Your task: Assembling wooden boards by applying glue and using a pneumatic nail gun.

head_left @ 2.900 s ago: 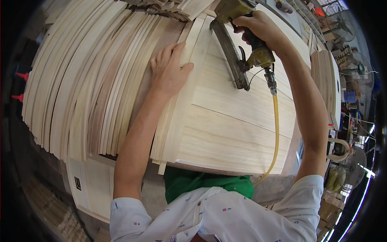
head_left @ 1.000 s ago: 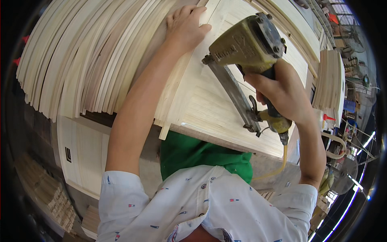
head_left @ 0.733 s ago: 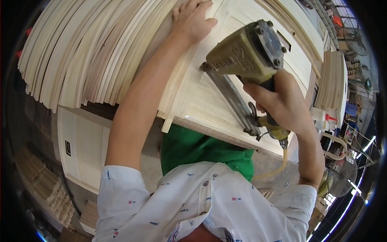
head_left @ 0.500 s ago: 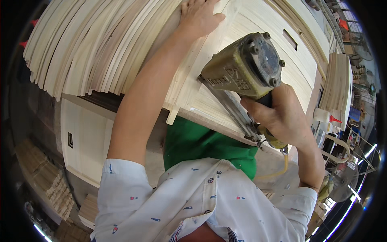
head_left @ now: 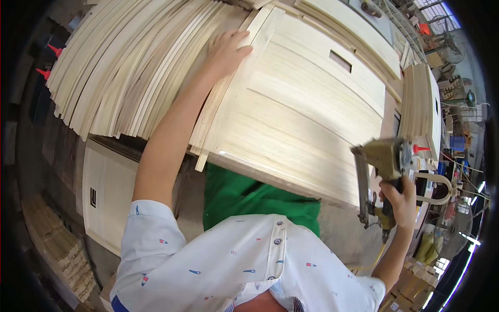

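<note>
A pale wooden panel (head_left: 301, 114) with lengthwise seams and a rectangular slot lies in front of me. My left hand (head_left: 227, 54) rests on the panel's left edge, beside a wooden strip (head_left: 221, 99), its thumb apart from the fingers. My right hand (head_left: 400, 200) is wrapped around the handle of a pneumatic nail gun (head_left: 382, 158), worn and olive-gold. The gun is held off the panel's near right corner, with a yellow air hose (head_left: 383, 252) running down from its handle.
Thin curved-looking boards (head_left: 130, 62) stand in a long stack on the left. Another stack of boards (head_left: 416, 104) is at the right, near a red-tipped bottle (head_left: 421, 148). A slotted panel (head_left: 106, 192) leans below the left stack. Green cloth (head_left: 260, 197) hangs before me.
The nail gun has moved from above the panel to the right and toward me, off its surface. My left hand stays at the panel's left edge, appearing lower and further left in view.
</note>
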Available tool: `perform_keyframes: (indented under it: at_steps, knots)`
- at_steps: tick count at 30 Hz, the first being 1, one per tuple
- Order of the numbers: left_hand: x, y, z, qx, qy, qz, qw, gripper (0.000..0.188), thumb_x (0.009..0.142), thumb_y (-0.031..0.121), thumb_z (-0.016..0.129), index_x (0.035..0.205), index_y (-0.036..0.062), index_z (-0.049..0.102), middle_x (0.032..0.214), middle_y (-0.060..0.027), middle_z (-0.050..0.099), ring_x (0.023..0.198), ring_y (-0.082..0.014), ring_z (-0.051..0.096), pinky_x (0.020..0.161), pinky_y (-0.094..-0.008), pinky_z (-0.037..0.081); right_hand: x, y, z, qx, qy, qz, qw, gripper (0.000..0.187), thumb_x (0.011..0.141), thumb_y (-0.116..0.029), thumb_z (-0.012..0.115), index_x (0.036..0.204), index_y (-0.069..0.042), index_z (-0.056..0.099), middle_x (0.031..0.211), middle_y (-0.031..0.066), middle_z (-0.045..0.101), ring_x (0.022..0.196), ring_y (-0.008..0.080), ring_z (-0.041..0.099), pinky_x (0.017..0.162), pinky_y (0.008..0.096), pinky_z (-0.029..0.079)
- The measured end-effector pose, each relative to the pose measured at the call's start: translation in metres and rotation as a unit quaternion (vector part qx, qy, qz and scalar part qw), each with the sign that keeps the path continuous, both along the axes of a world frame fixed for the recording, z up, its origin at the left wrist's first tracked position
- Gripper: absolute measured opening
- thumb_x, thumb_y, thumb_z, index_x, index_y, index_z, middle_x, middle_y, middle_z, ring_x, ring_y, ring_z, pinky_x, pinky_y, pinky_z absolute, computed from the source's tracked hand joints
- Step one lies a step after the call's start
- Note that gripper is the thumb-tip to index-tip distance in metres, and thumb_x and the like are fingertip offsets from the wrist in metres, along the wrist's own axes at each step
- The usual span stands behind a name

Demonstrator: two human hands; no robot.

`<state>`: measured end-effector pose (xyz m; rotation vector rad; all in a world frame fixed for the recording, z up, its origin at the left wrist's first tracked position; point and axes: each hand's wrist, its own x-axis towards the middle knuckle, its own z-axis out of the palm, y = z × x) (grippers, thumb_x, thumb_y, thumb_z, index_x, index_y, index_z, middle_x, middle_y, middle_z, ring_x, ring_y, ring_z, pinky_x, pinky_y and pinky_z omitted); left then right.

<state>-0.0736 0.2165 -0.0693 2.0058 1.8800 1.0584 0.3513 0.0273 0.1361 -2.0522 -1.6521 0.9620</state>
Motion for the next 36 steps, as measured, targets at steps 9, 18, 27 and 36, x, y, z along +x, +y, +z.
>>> perform_keyframes:
  at_steps: [9, 18, 27, 36]
  knots:
    - [0.01, -0.041, 0.013, -0.075, 0.08, -0.062, 0.992, 0.052, 0.094, 0.032, 0.056, 0.138, 0.0053, 0.048, 0.145, -0.0258, 0.038, 0.138, -0.0375, 0.032, 0.114, -0.0413, 0.024, 0.149, -0.041, -0.072, 0.099, -0.286, -0.103, 0.947, 0.04, 0.082, -0.013, 0.06, 0.118, 0.004, 0.055, 0.096, 0.0292, 0.063, 0.092, 0.0466, 0.059, 0.079, 0.0457, 0.047]
    - [0.028, -0.046, 0.032, -0.092, 0.135, -0.055, 0.985, 0.056, 0.09, 0.03, 0.059, 0.137, 0.0024, 0.047, 0.142, -0.0292, 0.04, 0.133, -0.041, 0.038, 0.111, -0.0438, 0.029, 0.146, -0.041, -0.112, 0.128, -0.348, -0.111, 0.922, 0.055, 0.082, -0.012, 0.065, 0.131, 0.003, 0.046, 0.112, 0.0267, 0.058, 0.099, 0.0459, 0.057, 0.084, 0.0479, 0.047]
    - [0.026, -0.045, 0.016, -0.027, 0.106, -0.041, 0.993, 0.059, 0.085, 0.026, 0.064, 0.134, -0.0012, 0.048, 0.136, -0.0237, 0.05, 0.129, -0.0363, 0.045, 0.11, -0.0417, 0.032, 0.142, -0.052, -0.141, 0.137, -0.269, -0.099, 0.948, 0.062, 0.084, -0.01, 0.067, 0.139, 0.002, 0.039, 0.129, 0.0258, 0.05, 0.117, 0.0427, 0.051, 0.097, 0.044, 0.043]
    - [0.022, -0.055, 0.034, -0.04, 0.025, 0.016, 0.999, 0.055, 0.082, 0.024, 0.066, 0.129, 0.0005, 0.053, 0.129, -0.0226, 0.055, 0.124, -0.0372, 0.049, 0.106, -0.0413, 0.037, 0.136, -0.044, -0.148, 0.128, -0.279, -0.111, 0.945, 0.065, 0.087, -0.011, 0.064, 0.144, 0.0, 0.034, 0.135, 0.0248, 0.046, 0.124, 0.0416, 0.046, 0.101, 0.0433, 0.039]
